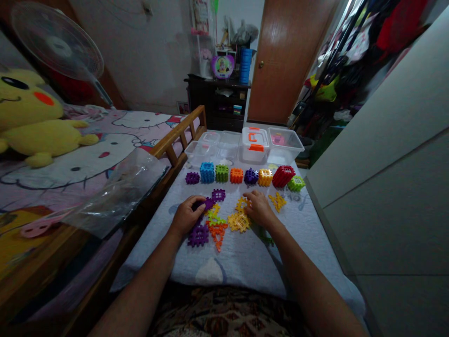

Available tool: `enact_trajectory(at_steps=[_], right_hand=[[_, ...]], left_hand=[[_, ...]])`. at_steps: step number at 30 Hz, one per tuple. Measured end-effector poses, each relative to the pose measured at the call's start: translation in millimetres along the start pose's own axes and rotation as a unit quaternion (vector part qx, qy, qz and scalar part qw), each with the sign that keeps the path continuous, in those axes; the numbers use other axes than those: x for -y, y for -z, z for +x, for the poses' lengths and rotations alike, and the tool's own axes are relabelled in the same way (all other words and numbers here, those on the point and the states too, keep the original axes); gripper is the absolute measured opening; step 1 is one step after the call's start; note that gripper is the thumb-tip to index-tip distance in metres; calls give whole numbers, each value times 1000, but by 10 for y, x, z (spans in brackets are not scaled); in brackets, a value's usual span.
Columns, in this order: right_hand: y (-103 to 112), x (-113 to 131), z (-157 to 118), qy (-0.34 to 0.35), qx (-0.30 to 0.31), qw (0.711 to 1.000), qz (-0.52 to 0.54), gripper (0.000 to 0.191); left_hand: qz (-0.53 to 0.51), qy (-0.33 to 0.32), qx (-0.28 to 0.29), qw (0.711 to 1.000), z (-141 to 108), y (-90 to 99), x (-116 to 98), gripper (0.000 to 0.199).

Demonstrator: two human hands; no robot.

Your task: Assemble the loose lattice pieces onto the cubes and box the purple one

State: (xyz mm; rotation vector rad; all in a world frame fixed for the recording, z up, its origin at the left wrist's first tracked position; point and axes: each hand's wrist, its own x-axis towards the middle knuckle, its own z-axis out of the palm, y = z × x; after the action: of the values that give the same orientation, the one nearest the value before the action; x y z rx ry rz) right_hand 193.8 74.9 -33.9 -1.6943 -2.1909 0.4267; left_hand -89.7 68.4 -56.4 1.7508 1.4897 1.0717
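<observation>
On the cloth-covered table [245,269], your left hand [187,215] curls over purple pieces [199,235], thumb and fingers slightly parted; whether they grip one, I cannot tell. Orange pieces [218,232] lie just beside these, then yellow pieces [239,223], where your right hand [260,209] bends its fingers loosely, hold unclear. Farther right lies a yellow triangle [277,201].

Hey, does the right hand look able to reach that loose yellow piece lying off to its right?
Probably yes: the loose yellow piece lies close to the right hand, with nothing visible between them, though that hand is at other yellow pieces now.
</observation>
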Motion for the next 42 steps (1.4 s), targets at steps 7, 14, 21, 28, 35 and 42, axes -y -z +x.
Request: enact_trajectory(at_steps=[7, 14, 21, 28, 35, 42], right_hand=[[196, -282, -56, -30, -101, 980, 167, 12], [300, -488, -275, -5, -135, 990, 39, 14], [325, -509, -484, 49, -4, 999, 6, 12], [319, -525, -441, 54, 8, 997, -57, 38], [283, -542, -373, 35, 16, 995, -90, 49], [328, -375, -258, 61, 45, 993, -90, 51]], left_hand=[[-3, -2, 4, 1000, 0, 0, 48, 28], [-1, -2, 2, 1000, 6, 13, 10, 28], [2, 1, -1, 1000, 4, 15, -3, 27], [5, 0, 9, 1000, 5, 6, 76, 28], [5, -6, 8, 1000, 10, 5, 81, 27], [8, -6, 8, 1000, 7, 12, 81, 28]])
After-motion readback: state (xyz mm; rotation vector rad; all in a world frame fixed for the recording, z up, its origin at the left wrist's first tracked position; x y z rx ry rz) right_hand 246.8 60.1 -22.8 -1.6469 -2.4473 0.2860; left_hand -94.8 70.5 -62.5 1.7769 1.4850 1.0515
